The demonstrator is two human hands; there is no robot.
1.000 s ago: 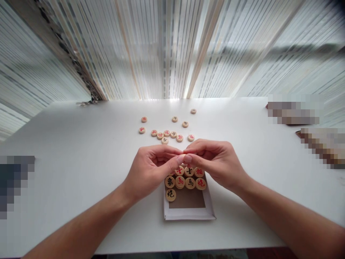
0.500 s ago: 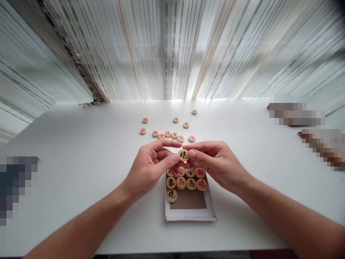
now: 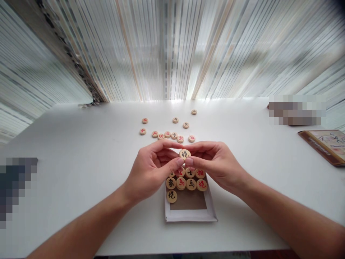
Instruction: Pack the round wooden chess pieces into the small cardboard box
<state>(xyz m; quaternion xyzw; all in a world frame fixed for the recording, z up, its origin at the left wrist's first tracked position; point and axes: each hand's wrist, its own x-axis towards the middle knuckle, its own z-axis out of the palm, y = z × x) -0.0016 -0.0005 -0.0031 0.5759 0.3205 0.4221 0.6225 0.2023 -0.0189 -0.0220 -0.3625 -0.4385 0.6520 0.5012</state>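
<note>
A round wooden xiangqi piece (image 3: 184,154) with a black character is held up between my two hands. My left hand (image 3: 155,167) pinches it from the left, thumb at its lower edge. From the other side, my right hand (image 3: 215,156) grips it with thumb and fingertips. Just below lies a shallow white box (image 3: 191,215) with a brown bottom, holding rows of pieces lettered in red and black. A lone black-lettered piece (image 3: 171,196) sits in its nearest row, at the left. My fingers partly cover the farther row.
Several loose pieces (image 3: 167,134) lie scattered on the white table (image 3: 107,162) beyond my hands. A brown box lid (image 3: 325,145) is at the right, with a blurred object (image 3: 296,113) behind it. Another blurred dark object (image 3: 16,187) is at the left edge. Striped curtains (image 3: 172,50) hang behind.
The piece has turned slightly and shifted a little right between my fingertips. My thumbs have moved lower on its edge. The box and the loose pieces stay put.
</note>
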